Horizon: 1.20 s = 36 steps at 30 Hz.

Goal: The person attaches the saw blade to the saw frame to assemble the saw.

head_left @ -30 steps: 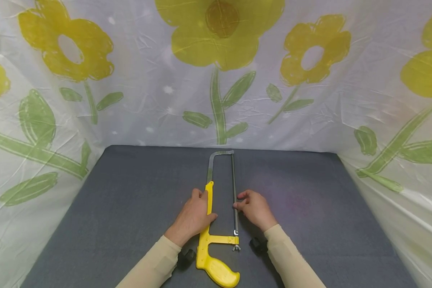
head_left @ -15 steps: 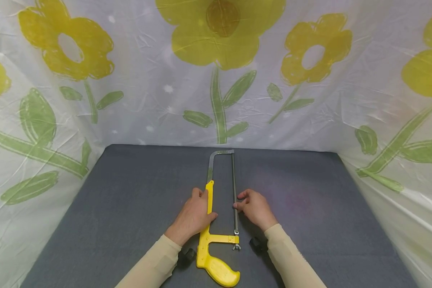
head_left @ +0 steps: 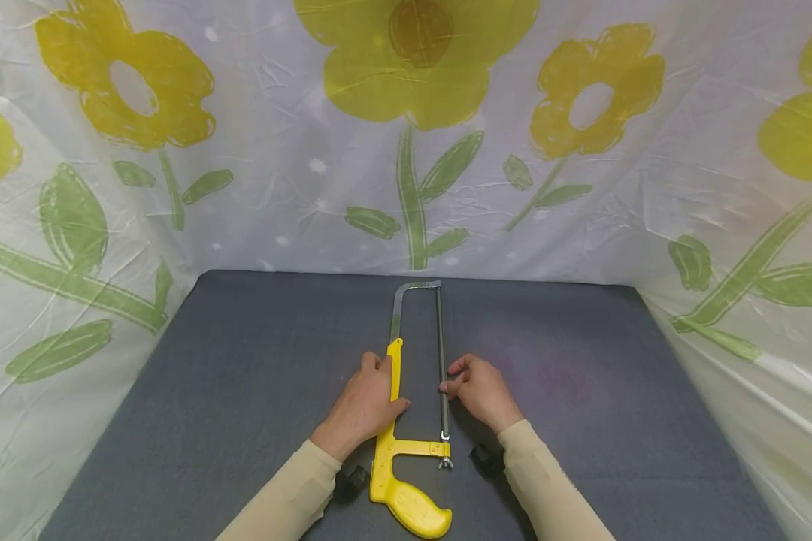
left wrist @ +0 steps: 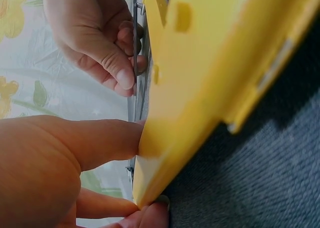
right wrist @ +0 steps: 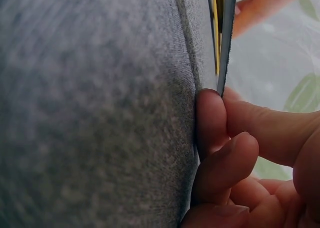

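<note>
The hands are set apart, one on either side of a hacksaw [head_left: 383,454]. By the left hand [head_left: 357,409] the yellow upper part of the frame is gripped between thumb and fingers, the thumb being laid over its inner side. By the right hand [head_left: 482,392] the thin metal blade [head_left: 440,330] is pinched between thumb and forefinger, as is shown closely in the right wrist view. Both forearms are covered by beige sleeves [head_left: 291,481], and a small dark object [head_left: 483,457] is seen beneath the right wrist.

The hacksaw is placed at the middle of the desk [head_left: 264,361], its yellow handle [head_left: 416,511] pointed toward the person and its bare metal bow directed at the far edge. A wing nut [head_left: 444,463] is fitted at the near end of the blade.

The desk is covered in dark grey fabric, whose coarse weave is made plain in the wrist views. A faint reddish patch [head_left: 560,377] is seen on it, to the right of the right hand.

Beyond the desk, the back and both sides are enclosed by a creased white sheet [head_left: 271,188], printed with large yellow flowers, green stems and leaves; in places a sheen is given off by its folds.
</note>
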### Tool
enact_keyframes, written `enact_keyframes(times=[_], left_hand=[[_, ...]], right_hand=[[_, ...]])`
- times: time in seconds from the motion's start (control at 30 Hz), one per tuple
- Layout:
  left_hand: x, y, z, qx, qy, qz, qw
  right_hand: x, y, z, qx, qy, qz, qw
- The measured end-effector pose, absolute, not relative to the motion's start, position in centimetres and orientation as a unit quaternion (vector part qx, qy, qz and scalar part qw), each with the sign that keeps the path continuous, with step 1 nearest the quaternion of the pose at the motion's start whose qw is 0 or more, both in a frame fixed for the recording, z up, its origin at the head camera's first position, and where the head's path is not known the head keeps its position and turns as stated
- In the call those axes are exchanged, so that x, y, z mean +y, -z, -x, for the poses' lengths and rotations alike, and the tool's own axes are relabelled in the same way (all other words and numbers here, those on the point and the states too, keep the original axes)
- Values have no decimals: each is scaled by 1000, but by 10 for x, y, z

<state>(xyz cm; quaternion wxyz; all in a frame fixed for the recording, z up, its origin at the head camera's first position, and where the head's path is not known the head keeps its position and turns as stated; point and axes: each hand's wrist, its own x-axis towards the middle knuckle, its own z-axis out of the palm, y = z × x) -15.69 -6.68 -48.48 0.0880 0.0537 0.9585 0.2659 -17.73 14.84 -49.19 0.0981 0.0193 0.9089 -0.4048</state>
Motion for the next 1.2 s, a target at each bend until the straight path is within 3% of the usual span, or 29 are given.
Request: enact_keyframes(times=[1.2], left_hand=[[-66,484,158,956,-273,-42,103]], right_hand=[[147,491,175,909,407,-3,95]])
